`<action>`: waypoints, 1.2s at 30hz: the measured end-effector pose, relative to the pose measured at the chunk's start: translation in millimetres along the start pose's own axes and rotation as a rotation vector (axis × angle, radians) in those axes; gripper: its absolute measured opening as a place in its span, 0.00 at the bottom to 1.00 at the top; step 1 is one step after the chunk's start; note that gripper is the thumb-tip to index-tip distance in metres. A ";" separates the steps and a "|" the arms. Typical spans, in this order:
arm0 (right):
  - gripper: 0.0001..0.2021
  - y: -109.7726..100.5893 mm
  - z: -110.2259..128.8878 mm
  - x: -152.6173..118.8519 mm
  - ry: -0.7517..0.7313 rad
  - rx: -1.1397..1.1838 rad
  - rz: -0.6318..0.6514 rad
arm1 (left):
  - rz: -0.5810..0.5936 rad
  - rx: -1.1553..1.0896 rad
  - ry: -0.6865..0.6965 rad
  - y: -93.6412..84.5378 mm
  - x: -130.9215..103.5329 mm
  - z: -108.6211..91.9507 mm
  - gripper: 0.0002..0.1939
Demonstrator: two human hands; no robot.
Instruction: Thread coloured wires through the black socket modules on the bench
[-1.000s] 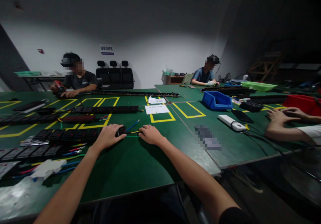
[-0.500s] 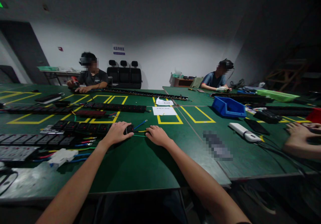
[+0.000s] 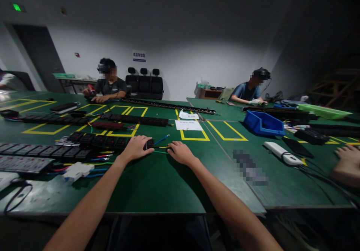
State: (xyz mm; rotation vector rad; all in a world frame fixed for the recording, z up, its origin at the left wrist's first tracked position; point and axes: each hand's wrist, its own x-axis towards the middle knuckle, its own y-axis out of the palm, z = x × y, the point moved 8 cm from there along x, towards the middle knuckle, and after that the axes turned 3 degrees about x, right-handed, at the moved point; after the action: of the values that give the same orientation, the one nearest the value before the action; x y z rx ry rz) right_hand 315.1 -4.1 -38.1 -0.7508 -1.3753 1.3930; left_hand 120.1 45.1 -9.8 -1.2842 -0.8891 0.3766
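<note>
Centre of the head view: one long black plastic strip of square sockets [image 3: 99,139], flat on the green tabletop [image 3: 146,191]. Left hand [image 3: 137,148]: thumb and fingers clasped about the strip's right end. Right hand [image 3: 182,153]: fingers bent at the thin yellow wire [image 3: 162,147] and thin green wire [image 3: 161,152]; pinching or merely touching, cannot tell. Thin blue wire with ring terminal [image 3: 161,140]: between the hands, slanting up. Handling, as judged: casing stiff, smooth, fairly light; wires soft; best held by the casing.

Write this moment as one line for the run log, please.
left hand: around black socket strip, near end | right hand: at yellow wire, green wire | blue wire: untouched
</note>
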 end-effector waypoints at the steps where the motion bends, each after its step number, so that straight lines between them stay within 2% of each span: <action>1: 0.20 -0.4 0.0 -0.1 0.004 0.002 -0.001 | -0.001 -0.004 0.001 0.1 -0.3 0.2 0.35; 9: 0.22 -6.7 -8.4 -1.6 0.136 -0.011 -0.059 | -0.004 -0.025 0.015 0.6 -1.2 0.8 0.32; 13: 0.20 -9.4 -13.2 -2.8 0.176 -0.024 -0.072 | -0.007 -0.029 0.017 0.6 -1.4 0.9 0.32; 19: 0.14 -12.5 -9.1 -1.5 0.168 -0.012 -0.111 | -0.008 -0.026 0.010 -0.8 -1.7 0.2 0.32; 25: 0.08 -23.2 3.3 -2.4 0.085 -0.001 -0.191 | 0.002 -0.013 0.006 -1.3 -1.3 -1.4 0.32; 36: 0.11 -33.8 6.4 -6.3 0.059 0.017 -0.268 | -0.001 -0.031 0.005 0.4 -2.0 -0.1 0.33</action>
State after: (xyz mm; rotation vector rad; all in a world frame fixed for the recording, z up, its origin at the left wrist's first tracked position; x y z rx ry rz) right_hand 318.7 -17.0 -5.9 -0.5679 -1.3617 1.1621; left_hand 119.0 43.7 -11.0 -1.3128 -0.8944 0.3591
